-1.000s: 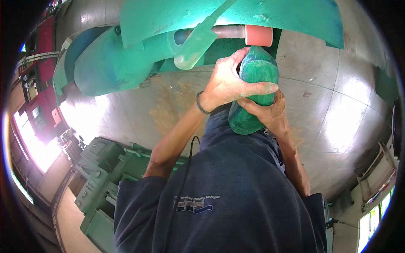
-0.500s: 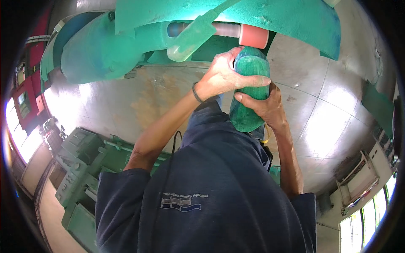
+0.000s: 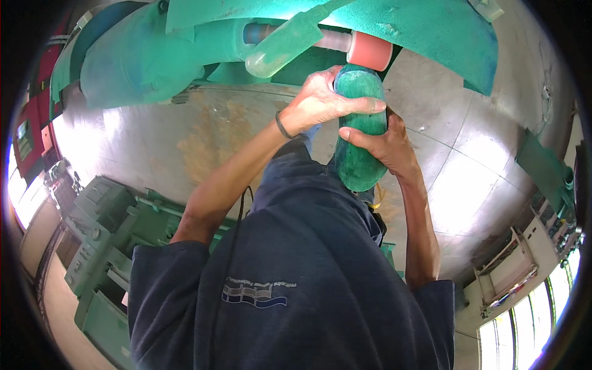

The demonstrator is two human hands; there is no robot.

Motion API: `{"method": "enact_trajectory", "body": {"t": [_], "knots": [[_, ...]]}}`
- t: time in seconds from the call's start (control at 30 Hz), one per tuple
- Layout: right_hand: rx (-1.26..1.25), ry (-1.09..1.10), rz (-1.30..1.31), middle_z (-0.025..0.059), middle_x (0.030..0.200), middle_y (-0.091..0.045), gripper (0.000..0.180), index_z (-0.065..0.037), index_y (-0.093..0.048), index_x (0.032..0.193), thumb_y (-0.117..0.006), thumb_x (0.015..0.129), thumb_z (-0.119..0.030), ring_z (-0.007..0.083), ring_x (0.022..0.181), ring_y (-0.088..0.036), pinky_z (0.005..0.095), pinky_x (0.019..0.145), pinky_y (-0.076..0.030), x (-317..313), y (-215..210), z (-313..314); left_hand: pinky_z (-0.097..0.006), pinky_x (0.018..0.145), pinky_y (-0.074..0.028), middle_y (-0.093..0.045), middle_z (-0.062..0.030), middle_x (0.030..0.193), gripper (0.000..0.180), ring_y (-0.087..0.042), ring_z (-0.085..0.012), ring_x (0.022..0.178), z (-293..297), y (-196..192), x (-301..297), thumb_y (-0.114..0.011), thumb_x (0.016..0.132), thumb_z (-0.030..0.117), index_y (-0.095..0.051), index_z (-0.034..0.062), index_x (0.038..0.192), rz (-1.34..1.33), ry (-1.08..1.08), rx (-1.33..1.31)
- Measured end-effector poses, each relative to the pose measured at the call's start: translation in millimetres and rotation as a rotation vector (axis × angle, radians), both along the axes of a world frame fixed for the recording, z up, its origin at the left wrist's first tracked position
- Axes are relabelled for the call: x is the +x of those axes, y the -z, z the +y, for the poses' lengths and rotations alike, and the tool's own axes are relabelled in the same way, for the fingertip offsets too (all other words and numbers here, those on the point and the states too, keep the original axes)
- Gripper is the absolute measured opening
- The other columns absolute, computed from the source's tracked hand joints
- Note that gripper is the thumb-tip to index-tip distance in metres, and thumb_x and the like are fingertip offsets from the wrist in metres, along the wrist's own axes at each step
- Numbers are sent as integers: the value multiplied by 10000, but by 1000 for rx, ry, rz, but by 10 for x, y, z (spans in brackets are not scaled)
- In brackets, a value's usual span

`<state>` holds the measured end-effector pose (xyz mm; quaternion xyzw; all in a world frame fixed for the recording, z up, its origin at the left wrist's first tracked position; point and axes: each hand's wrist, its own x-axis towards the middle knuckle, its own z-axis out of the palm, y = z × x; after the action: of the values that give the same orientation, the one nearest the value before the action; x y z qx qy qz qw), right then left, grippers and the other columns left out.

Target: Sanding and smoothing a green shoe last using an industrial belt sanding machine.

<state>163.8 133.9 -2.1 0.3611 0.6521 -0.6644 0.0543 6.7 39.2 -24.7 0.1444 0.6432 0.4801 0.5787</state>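
Lettering (image 3: pixel 264 285) above a wavy emblem (image 3: pixel 254 297) marks our navy shirt (image 3: pixel 308 246). Beyond, our left hand (image 3: pixel 322 102) and right hand (image 3: pixel 393 146) are clamped on a green sole-shaped block (image 3: pixel 361 163); its far end meets or nearly meets the pink drum (image 3: pixel 369 50) of a green machine (image 3: pixel 145 65), we cannot tell which.

A dark navy T-shirt (image 3: pixel 333 277) covers the torso, its soft cloth creased across the front, with short, loose, plain sleeves (image 3: pixel 165 280). On the chest sits a small wavy, flag-like emblem (image 3: pixel 254 295), pale-outlined with grey above and blue below, beside a line of pale lettering (image 3: pixel 271 284). A thin black cord (image 3: pixel 233 240) runs down the shirt. The hands (image 3: pixel 322 102) are gloveless; a narrow black wristband (image 3: pixel 283 126) circles the left wrist.
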Motion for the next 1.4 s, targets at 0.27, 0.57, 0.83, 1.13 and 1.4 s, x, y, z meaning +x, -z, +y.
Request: {"method": "enact_trajectory", "body": {"t": [0.27,0.57,0.83,1.13,1.4], "knots": [[167,11,124,160,1099,-718,828,40,-584,1344,-915,719,-392,214,969,-693,367,829,-561,465,-471,59,-313,892,-541,-678,-61,1066,725,-650,-149,991,-41,-345,185,-972,643,317,-608,-9,1178,-241,-181,152],[161,99,-145,107,820,-731,577,53,-705,1066,-913,733,-370,153,701,-685,298,652,-543,486,-297,175,-302,893,-539,-681,-56,1091,662,-653,-147,1012,4,-164,102,-949,691,179,-591,-4,1216,-257,-183,149],[153,69,-144,115,804,-731,591,54,-709,1054,-904,735,-404,167,724,-703,308,681,-558,466,-199,225,-306,888,-554,-653,-82,1136,818,-656,-160,1023,19,-53,80,-984,636,240,-534,-43,1258,-221,-180,104],[112,90,-93,115,830,-736,606,57,-711,1075,-901,739,-409,179,736,-705,317,681,-562,427,-242,234,-279,847,-532,-722,-30,1051,485,-667,-124,970,17,-40,76,-917,740,156,-673,27,1139,-194,-169,74],[143,-9,-117,116,869,-744,594,61,-710,1089,-905,738,-377,178,765,-710,313,719,-570,409,-158,410,-297,801,-569,-688,-82,1080,777,-676,-156,943,36,-60,28,-975,652,284,-563,-32,1229,-242,-143,46]]}}
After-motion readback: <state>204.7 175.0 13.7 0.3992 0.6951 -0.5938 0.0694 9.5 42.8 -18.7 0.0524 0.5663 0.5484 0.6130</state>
